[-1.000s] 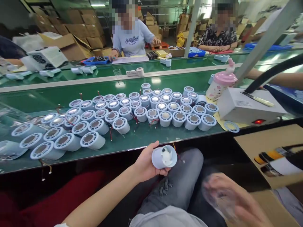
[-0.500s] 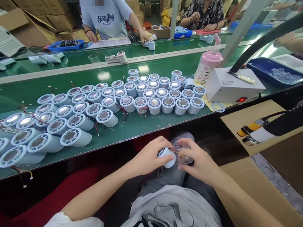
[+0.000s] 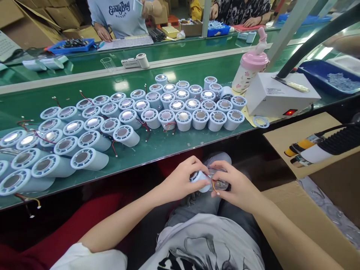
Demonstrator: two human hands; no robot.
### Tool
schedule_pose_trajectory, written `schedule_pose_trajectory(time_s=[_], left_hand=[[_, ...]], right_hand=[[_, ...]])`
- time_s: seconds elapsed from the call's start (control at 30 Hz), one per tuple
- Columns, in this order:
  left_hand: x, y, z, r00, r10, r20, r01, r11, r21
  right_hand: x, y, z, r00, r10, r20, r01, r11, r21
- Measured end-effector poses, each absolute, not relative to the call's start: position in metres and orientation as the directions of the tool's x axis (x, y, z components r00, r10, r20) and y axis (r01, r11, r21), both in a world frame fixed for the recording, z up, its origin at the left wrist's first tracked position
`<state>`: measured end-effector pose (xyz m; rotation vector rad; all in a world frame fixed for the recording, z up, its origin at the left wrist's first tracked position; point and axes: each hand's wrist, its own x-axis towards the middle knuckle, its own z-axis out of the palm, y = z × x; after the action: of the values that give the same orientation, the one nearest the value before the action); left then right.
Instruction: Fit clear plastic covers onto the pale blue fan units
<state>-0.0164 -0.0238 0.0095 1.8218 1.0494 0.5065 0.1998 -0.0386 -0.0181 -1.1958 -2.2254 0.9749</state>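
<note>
Over my lap, my left hand grips a pale blue cylindrical fan housing with thin red and yellow wires trailing from it. My right hand holds a clear plastic piece pressed against the housing's end. Both hands meet just below the front edge of the green conveyor table. On the table stand several identical pale blue housings with metal-centred tops, packed in rows from left to right.
A white box with a red lit switch and a pink bottle stand at the right. An open cardboard box sits by my right knee. A loose ring lies near the table edge. Two other people work across the belt.
My right hand came in from the lower right with the clear piece and joined my left hand at the housing. The view tilted down.
</note>
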Motion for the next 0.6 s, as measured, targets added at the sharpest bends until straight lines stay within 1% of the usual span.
schedule_pose_trajectory(time_s=[0.03, 0.1, 0.23, 0.37, 0.43, 0.5, 0.57, 0.6], left_hand=[[-0.017, -0.024, 0.007, 0.535, 0.841, -0.076, 0.424, -0.19, 0.885], [-0.019, -0.023, -0.001, 0.52, 0.854, -0.023, 0.388, -0.212, 0.897], [-0.023, -0.021, -0.017, 0.514, 0.855, 0.067, 0.358, -0.285, 0.889], [-0.022, -0.02, -0.019, 0.599, 0.801, 0.016, 0.313, -0.252, 0.916], [-0.021, -0.02, -0.015, 0.65, 0.76, -0.034, 0.262, -0.181, 0.948], [-0.019, -0.02, -0.012, 0.661, 0.746, -0.085, 0.2, -0.066, 0.978], [-0.017, -0.022, -0.011, 0.636, 0.759, -0.14, 0.129, 0.074, 0.989], [-0.017, -0.023, -0.012, 0.618, 0.768, -0.164, 0.085, 0.142, 0.986]], right_hand=[[0.2, -0.038, -0.017, -0.511, 0.859, 0.03, 0.502, 0.327, -0.801], [0.2, -0.039, -0.014, -0.451, 0.893, 0.013, 0.445, 0.237, -0.864], [0.198, -0.042, -0.011, -0.34, 0.94, -0.02, 0.368, 0.114, -0.923], [0.198, -0.041, -0.013, -0.255, 0.964, -0.068, 0.252, -0.002, -0.968], [0.2, -0.038, -0.015, -0.203, 0.974, -0.103, 0.149, -0.073, -0.986], [0.203, -0.036, -0.016, -0.184, 0.972, -0.145, 0.051, -0.137, -0.989], [0.207, -0.036, -0.015, -0.249, 0.958, -0.139, 0.009, -0.142, -0.99], [0.208, -0.037, -0.015, -0.3, 0.948, -0.105, 0.037, -0.098, -0.994]])
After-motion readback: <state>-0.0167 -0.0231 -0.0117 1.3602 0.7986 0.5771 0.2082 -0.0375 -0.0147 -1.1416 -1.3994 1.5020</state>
